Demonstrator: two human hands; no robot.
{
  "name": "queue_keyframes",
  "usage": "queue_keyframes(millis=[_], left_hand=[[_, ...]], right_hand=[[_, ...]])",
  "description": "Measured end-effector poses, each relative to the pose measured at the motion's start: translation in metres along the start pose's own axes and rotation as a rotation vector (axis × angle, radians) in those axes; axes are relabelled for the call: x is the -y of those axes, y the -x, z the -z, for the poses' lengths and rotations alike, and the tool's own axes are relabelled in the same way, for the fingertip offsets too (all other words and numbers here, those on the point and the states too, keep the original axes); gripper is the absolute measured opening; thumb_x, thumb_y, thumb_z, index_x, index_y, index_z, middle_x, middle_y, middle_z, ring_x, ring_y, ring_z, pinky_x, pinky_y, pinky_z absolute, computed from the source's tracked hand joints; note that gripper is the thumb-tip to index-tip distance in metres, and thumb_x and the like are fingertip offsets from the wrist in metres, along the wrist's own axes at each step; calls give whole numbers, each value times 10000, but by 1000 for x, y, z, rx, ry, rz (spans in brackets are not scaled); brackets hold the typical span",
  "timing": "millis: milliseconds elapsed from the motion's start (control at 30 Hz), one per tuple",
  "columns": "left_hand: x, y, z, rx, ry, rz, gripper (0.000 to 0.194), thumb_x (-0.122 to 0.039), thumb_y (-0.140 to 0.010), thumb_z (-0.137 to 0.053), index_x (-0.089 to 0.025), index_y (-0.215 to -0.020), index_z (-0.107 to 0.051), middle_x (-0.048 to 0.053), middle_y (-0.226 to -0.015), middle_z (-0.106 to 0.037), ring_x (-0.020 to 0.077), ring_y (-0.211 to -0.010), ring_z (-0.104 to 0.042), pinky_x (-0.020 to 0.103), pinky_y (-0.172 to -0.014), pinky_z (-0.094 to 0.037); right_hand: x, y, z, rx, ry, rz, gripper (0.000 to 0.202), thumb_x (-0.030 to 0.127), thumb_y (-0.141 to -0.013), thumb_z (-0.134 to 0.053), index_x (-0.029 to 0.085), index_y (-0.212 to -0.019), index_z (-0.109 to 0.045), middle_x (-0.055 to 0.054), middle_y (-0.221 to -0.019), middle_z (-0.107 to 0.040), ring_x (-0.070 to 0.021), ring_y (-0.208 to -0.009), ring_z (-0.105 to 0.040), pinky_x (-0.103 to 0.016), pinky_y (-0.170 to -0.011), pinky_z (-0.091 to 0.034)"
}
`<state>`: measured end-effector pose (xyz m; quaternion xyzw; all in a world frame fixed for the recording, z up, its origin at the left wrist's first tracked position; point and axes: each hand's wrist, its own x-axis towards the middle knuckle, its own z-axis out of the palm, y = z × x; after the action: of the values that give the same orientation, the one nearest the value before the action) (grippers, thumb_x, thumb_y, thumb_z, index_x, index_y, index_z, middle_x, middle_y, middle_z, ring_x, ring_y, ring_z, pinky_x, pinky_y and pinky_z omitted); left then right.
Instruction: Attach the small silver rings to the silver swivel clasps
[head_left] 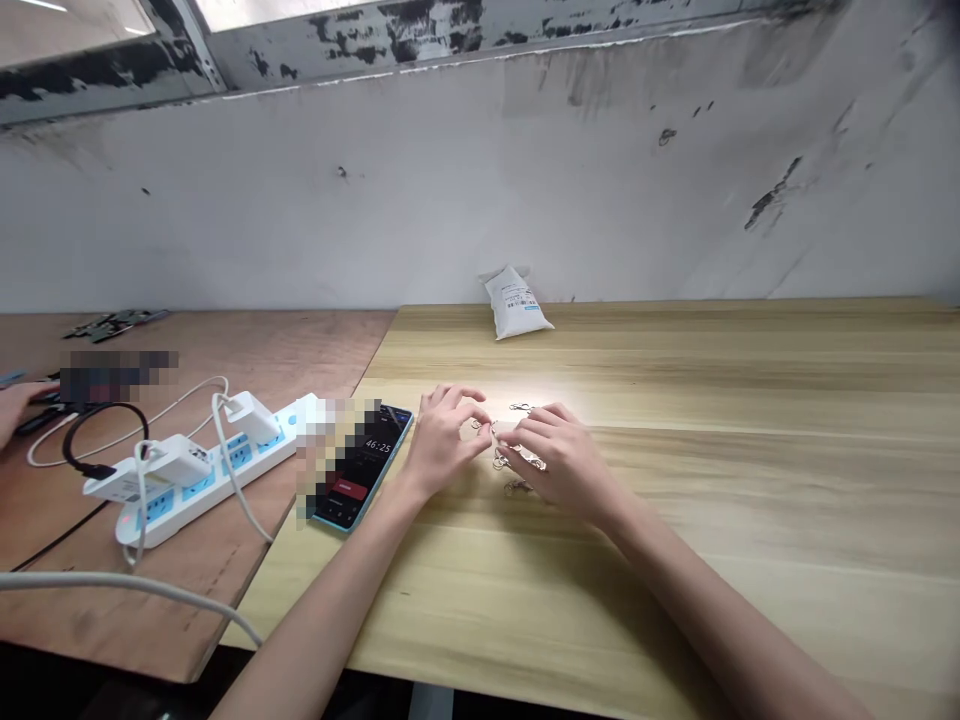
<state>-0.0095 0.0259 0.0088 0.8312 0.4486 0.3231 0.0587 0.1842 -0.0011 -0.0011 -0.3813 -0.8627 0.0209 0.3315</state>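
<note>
My left hand (448, 437) is closed in a pinch, thumb and forefinger on a small metal key ring (475, 425). Opposite it, my right hand (553, 450) bends over the wood-look table with thumb and forefinger close to the same ring. Whether those right fingertips grip part of it is too small to make out. Several small metal clasps with rings (517, 487) lie on the tabletop under and beside my right hand, partly covered by it. One more clasp (520, 407) rests just beyond my right fingers.
Left of my left hand lies a phone (367, 470) showing a timer. A white power strip (240, 455) with chargers and cables crosses the brown table (247, 590). A white packet (516, 305) sits by the wall. Another person's hand (16, 405) shows at far left.
</note>
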Motion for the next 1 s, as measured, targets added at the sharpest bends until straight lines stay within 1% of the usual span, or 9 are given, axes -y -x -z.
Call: queue_keyframes(millis=[100, 233, 333, 400, 500, 633, 733, 867, 1000], left_hand=[[2, -1, 2, -37, 32, 37, 61, -207, -816, -643, -226, -765, -669, 27, -1090, -659, 242, -1076, -533, 405, -928, -358], [-2, 0, 3, -26, 91, -30, 66, -212, -837, -634, -237, -800, -683, 17, -1098, -655, 229, -1080, -528, 397, -961, -352], [-7, 1, 5, -22, 133, -66, 69, -215, -838, -637, -236, -788, -681, 16, -1102, -655, 223, -1087, -526, 390, -977, -360], [-9, 1, 6, -45, 139, -70, 65, -198, -827, -646, -231, -779, -674, 15, -1106, -655, 221, -1092, -524, 390, -986, -357], [-7, 0, 6, -42, 145, -60, 72, -170, -812, -650, -227, -773, -671, 13, -1104, -656, 218, -1097, -527, 398, -1000, -346], [-3, -1, 2, 85, 182, 3, 81, -168, -807, -645, -227, -759, -673, 11, -1106, -655, 222, -1105, -523, 420, -1008, -342], [0, 1, -2, 160, 181, 35, 79, -201, -824, -635, -224, -758, -673, 21, -1116, -650, 233, -1114, -515, 431, -995, -350], [5, 2, -4, 203, 125, -27, 101, -261, -847, -636, -227, -760, -676, 27, -1137, -648, 242, -1126, -503, 437, -990, -343], [14, 1, -3, 175, -2, -19, 87, -232, -848, -626, -235, -794, -695, 33, -1136, -652, 255, -1104, -507, 459, -965, -343]], right_hand=[[1, -1, 1, -9, -89, -45, 280, 307, -953, -495, 217, -740, -651, -45, -713, -676, -172, -695, -565, -341, -732, -402], [-4, 0, 0, 6, -397, -256, 223, 376, -938, -522, 219, -1009, -663, -63, -896, -675, -170, -755, -595, -307, -680, -465], [-8, 0, 1, 87, -561, -244, 237, 361, -956, -495, 219, -952, -685, -64, -900, -673, -181, -837, -606, -307, -722, -485], [-11, -1, 3, 90, -520, -213, 253, 337, -958, -498, 212, -845, -686, -54, -818, -667, -187, -829, -598, -313, -733, -472], [-18, -1, 4, 46, -291, -160, 232, 292, -936, -531, 199, -761, -652, -49, -779, -654, -182, -758, -584, -318, -698, -433], [-22, 1, 5, -56, -5, -65, 193, 254, -941, -513, 196, -799, -631, -50, -819, -672, -161, -716, -590, -330, -754, -408], [-12, -1, 3, -94, 20, -8, 212, 267, -964, -491, 196, -820, -631, -45, -795, -683, -146, -685, -586, -308, -736, -408], [8, -3, -3, -76, -55, 61, 268, 256, -985, -440, 212, -825, -650, -27, -718, -679, -136, -638, -578, -290, -675, -397], [-1, -1, -7, -90, -48, -24, 251, 250, -976, -452, 216, -857, -670, -27, -713, -695, -146, -651, -595, -294, -672, -394]])
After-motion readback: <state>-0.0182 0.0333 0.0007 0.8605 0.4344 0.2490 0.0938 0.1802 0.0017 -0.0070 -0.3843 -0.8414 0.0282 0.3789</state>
